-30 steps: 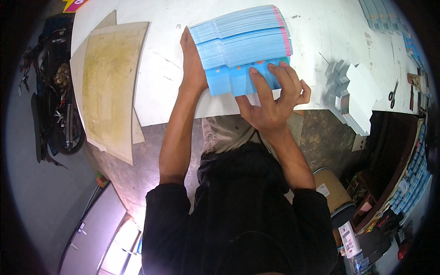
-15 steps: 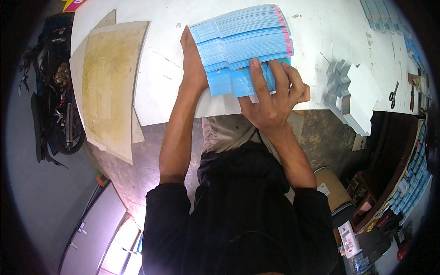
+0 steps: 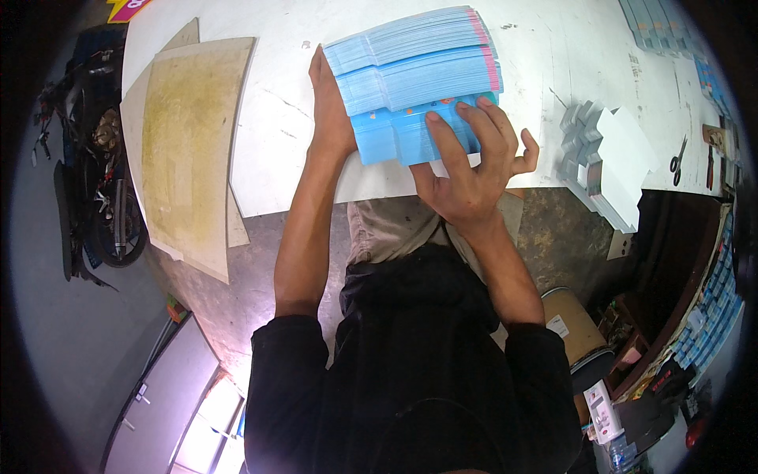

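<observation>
A thick stack of blue flat cardboard blanks (image 3: 422, 71), with stepped cut edges and a pink strip at the right, stands at the far middle of the table. My left hand (image 3: 332, 110) holds its left side; the fingertips are hidden behind the stack. At the near side my right hand (image 3: 474, 162) grips the nearest blanks, its thumb at their lower edge and its bent fingers spread over the printed blue face. The little finger stands off to the right. A gap shows between these near blanks and the rest of the stack.
The white table (image 3: 276, 158) carries large yellowed boards (image 3: 197, 142) at the left. To the right lie a pile of white-grey cut blanks (image 3: 612, 170) and scissors (image 3: 677, 162). More blanks (image 3: 655, 28) are at the far right. A round drum (image 3: 572, 324) stands below the table.
My right fingers have shifted slightly across the near blanks, and the little finger has lifted away. More of the printed face shows. The left hand and stack have barely moved.
</observation>
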Tool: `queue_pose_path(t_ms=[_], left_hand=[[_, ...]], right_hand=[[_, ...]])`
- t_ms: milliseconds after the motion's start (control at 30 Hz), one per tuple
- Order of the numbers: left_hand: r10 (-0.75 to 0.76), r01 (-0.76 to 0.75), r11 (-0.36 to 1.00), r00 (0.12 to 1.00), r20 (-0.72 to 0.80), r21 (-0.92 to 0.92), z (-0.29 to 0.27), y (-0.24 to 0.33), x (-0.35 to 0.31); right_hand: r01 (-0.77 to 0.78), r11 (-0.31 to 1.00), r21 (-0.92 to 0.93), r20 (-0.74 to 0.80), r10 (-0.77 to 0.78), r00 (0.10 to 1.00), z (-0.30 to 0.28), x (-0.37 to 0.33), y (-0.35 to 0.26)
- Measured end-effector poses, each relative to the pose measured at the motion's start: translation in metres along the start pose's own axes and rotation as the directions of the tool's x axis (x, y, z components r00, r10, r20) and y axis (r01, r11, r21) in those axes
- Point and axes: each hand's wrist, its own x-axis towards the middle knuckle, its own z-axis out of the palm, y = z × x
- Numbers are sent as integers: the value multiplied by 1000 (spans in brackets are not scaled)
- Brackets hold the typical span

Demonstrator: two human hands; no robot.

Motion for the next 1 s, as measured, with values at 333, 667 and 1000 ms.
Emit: queue_pose_path(t_ms=[333, 667, 1000], left_hand=[[-86, 87, 988, 996, 9, -128, 2, 8, 0], [-146, 149, 981, 989, 29, -125, 0, 0, 1], [-89, 89, 996, 996, 19, 8, -1, -10, 8]], right_hand=[[-48, 998, -35, 48, 49, 998, 5, 1, -2], [-51, 998, 30, 80, 48, 996, -15, 8, -5], [191, 981, -42, 133, -184, 974, -21, 44, 19]])
